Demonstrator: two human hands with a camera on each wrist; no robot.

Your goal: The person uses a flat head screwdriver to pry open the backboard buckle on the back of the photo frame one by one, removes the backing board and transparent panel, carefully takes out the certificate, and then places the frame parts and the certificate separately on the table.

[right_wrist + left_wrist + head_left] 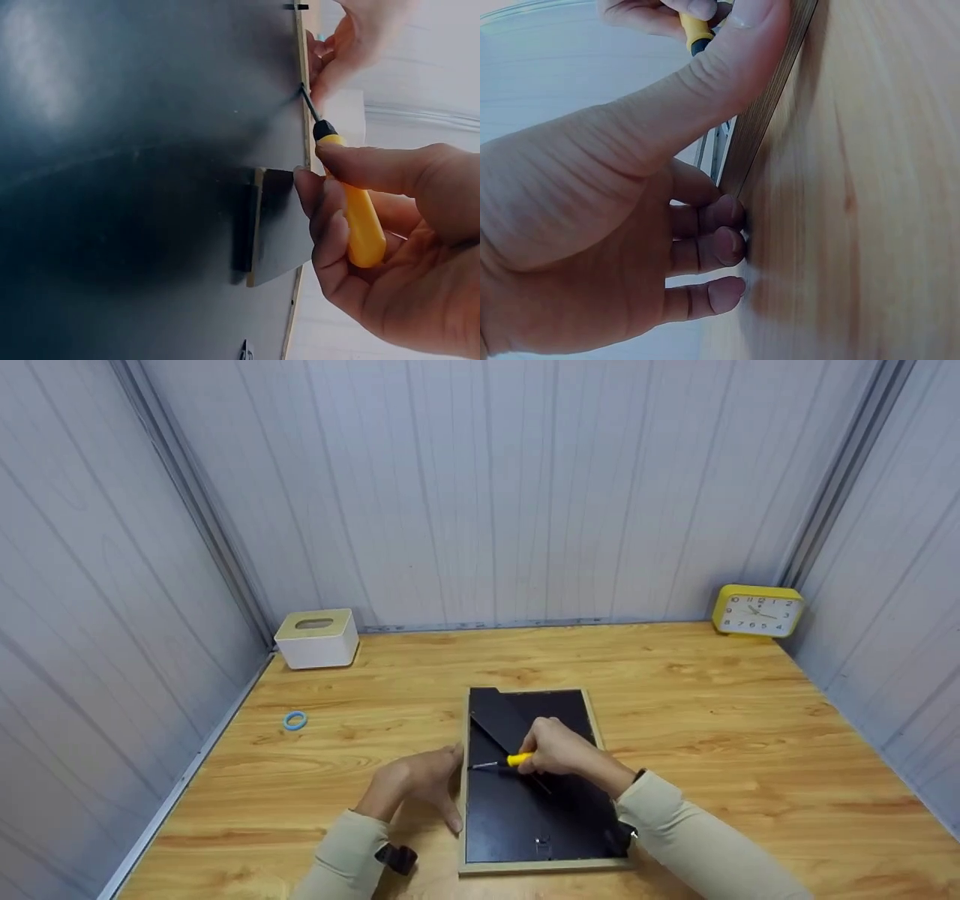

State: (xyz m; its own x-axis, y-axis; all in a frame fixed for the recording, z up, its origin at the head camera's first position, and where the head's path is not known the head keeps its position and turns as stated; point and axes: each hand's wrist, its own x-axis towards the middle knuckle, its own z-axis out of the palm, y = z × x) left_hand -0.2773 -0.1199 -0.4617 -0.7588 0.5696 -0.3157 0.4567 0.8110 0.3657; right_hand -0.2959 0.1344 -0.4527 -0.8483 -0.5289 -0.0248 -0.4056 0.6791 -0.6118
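A picture frame [540,867] with a light wooden rim lies face down on the table, its black backing board [510,817] upward. A black stand leg [499,720] angles across the backing. My right hand [559,746] grips a yellow-handled screwdriver [360,217], whose shaft points left. Its tip meets the inner edge of the frame's left rim; the exact contact is too small to make out. Along that rim's outer side, my left hand [424,776] rests with thumb and fingers spread, touching the wood. In the left wrist view its fingertips [727,246] sit low by the tabletop.
On the wooden table [750,757], a white tissue box [319,649] stands at the back left. A blue ring [295,721] lies in front of it. The yellow alarm clock [757,611] is at the back right. Panelled walls [487,495] enclose three sides.
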